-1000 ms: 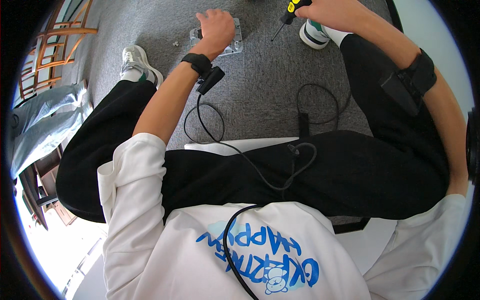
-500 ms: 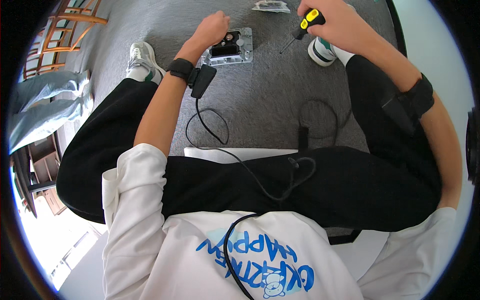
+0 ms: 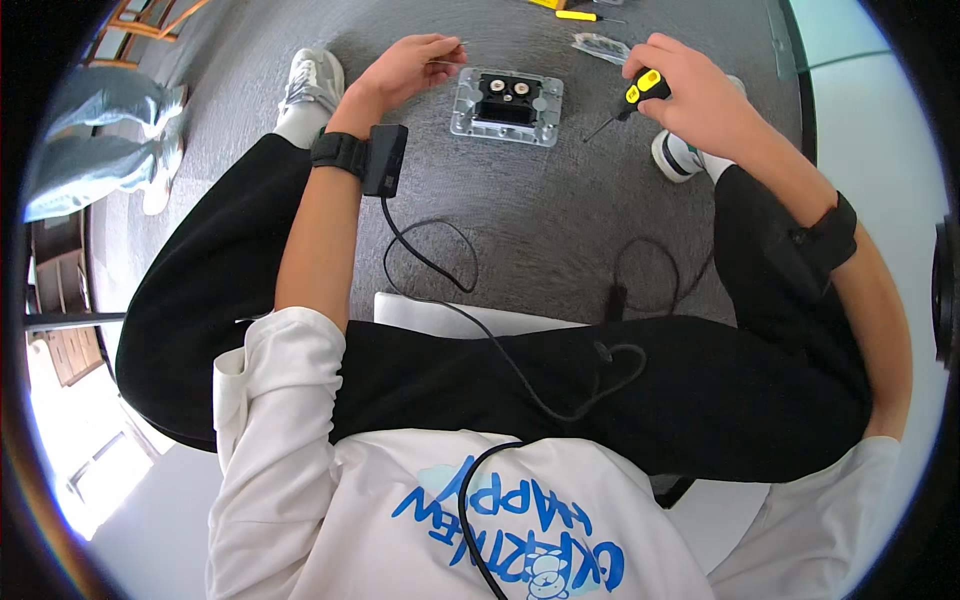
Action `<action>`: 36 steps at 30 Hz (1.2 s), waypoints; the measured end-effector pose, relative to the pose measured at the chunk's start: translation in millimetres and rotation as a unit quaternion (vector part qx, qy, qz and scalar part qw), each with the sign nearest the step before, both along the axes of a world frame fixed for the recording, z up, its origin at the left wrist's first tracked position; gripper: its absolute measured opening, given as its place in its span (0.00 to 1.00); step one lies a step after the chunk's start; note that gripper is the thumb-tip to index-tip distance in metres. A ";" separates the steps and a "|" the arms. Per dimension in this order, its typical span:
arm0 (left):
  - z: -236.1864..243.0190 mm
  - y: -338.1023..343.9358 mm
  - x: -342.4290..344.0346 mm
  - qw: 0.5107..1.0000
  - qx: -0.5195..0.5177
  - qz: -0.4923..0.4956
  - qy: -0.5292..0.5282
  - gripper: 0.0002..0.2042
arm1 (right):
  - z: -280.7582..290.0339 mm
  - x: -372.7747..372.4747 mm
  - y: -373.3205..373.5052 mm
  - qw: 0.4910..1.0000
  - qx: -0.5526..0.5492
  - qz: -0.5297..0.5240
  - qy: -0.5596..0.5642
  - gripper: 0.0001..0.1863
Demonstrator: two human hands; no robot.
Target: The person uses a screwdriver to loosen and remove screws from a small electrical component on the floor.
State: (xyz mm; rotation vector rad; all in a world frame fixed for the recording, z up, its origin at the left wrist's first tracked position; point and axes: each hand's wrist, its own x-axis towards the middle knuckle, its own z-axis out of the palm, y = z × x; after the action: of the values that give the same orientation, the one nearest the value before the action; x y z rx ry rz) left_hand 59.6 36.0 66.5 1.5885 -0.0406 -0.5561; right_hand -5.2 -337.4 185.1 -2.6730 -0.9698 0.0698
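Observation:
My left hand [image 3: 412, 70] is closed in a pinch beside the device, clear of it. A thin, pale, wire-like piece shows at its fingertips, too fine to make out fully. The device is a grey, see-through rectangular base [image 3: 548, 112] lying on the carpet. Mounted on it is a black block [image 3: 505, 108] with two round metal terminals at its far side. To the right, my right hand [image 3: 695, 95] grips a black-and-yellow screwdriver [image 3: 643, 90]. Its thin shaft points down and left, with the tip apart from the device.
A clear plastic bag [image 3: 600, 47] lies beyond the device, with a yellow-handled tool [image 3: 577, 15] farther off. Black cable [image 3: 440, 275] loops across the carpet from my left wrist. Another person's legs [image 3: 110, 150] stand at the left, near a wooden chair [image 3: 145, 25].
My left hand has come off the device toward the left, uncovering the two terminals. The right hand still holds the screwdriver. The view has shifted, bringing the yellow-handled tool into sight.

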 end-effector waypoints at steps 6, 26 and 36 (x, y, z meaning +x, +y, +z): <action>-23.9 68.4 -12.5 0.994 -0.085 0.068 0.029 0.10 | 7.1 2.9 50.6 0.998 -0.050 0.025 0.003 0.16; -115.4 67.3 -24.1 0.976 0.136 0.134 -0.100 0.10 | 15.1 6.7 125.5 0.989 -0.100 0.108 0.036 0.15; -122.8 61.9 -21.3 0.971 0.128 0.187 -0.072 0.12 | 20.5 5.3 113.9 0.989 -0.094 0.111 0.030 0.16</action>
State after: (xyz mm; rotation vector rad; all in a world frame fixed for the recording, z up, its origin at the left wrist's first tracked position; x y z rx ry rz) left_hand 38.3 97.9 -56.3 1.8290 0.2261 -0.1546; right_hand 0.1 -223.5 205.7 -2.6985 -1.2953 0.3016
